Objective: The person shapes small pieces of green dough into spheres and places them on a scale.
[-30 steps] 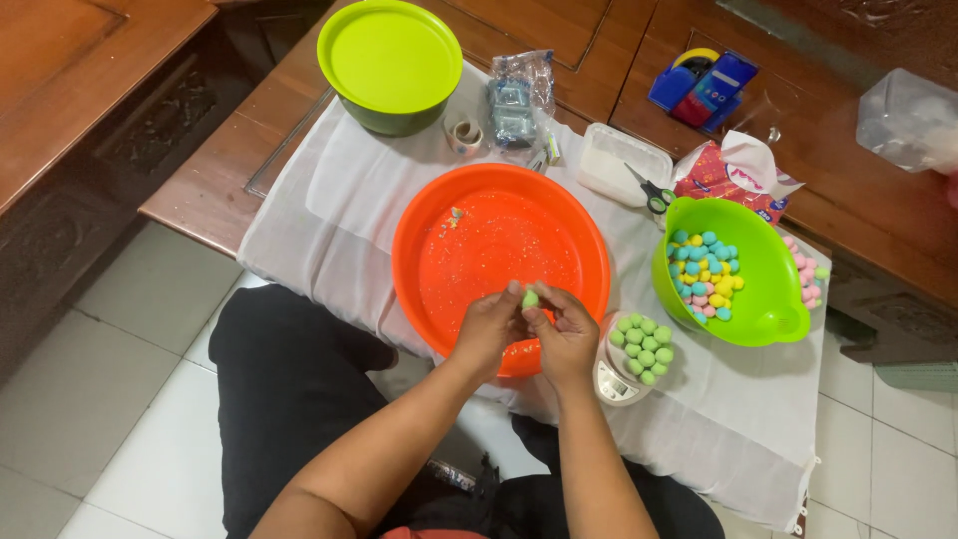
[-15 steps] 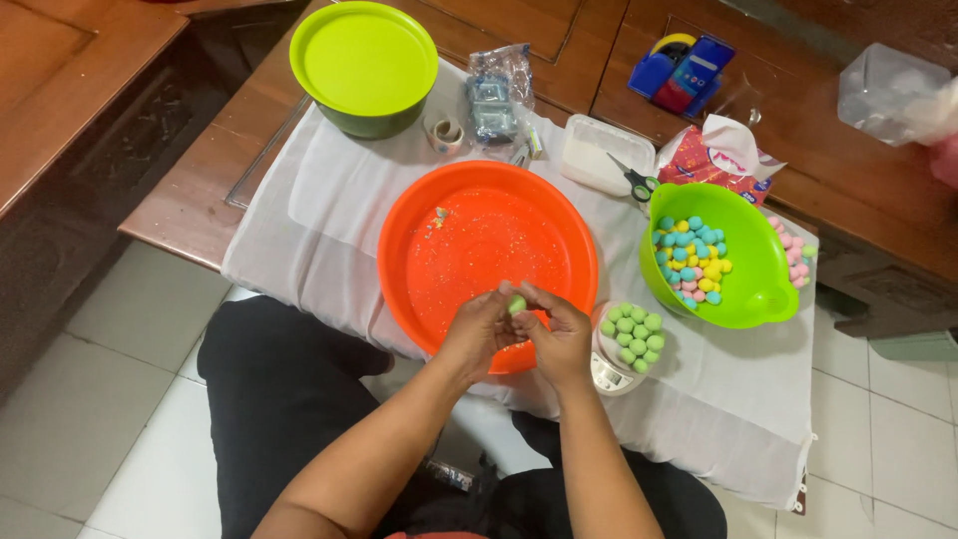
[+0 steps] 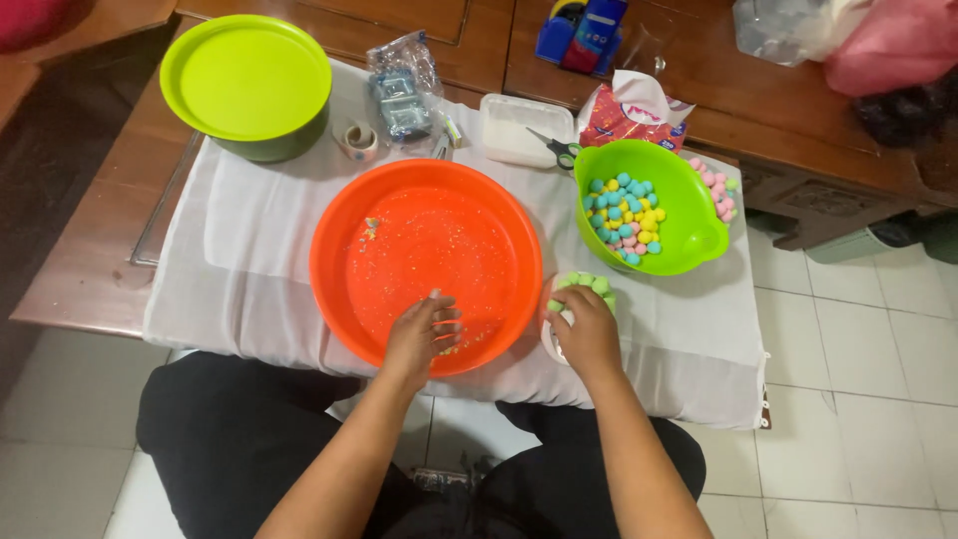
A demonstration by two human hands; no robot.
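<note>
While my left hand point(image 3: 424, 334) rests palm-down with fingers spread inside the orange basin point(image 3: 349, 215), touching its speckled floor and clamped on nothing, my right hand point(image 3: 589, 329) lies over the small dish of green balls point(image 3: 589, 284) just beside the basin's right rim. Whether its fingers are closed on a ball, I cannot tell. The 2 hands sit apart, the basin rim between them. The green balls lie directly ahead of my right hand, which is the nearer one; being round, they have no long axis. Beyond them stands the lime bowl point(image 3: 699, 215) of blue, yellow and pink balls. Behind it a red-and-white printed packet point(image 3: 624, 110) lies open, left of it a white rectangular tray point(image 3: 514, 125) with scissors point(image 3: 554, 148). A clear crinkled packet point(image 3: 399, 85) and a tape roll point(image 3: 359, 140) sit beside the lime-lidded tub point(image 3: 244, 80). Blue boxes point(image 3: 584, 25) stand on the wooden top.
</note>
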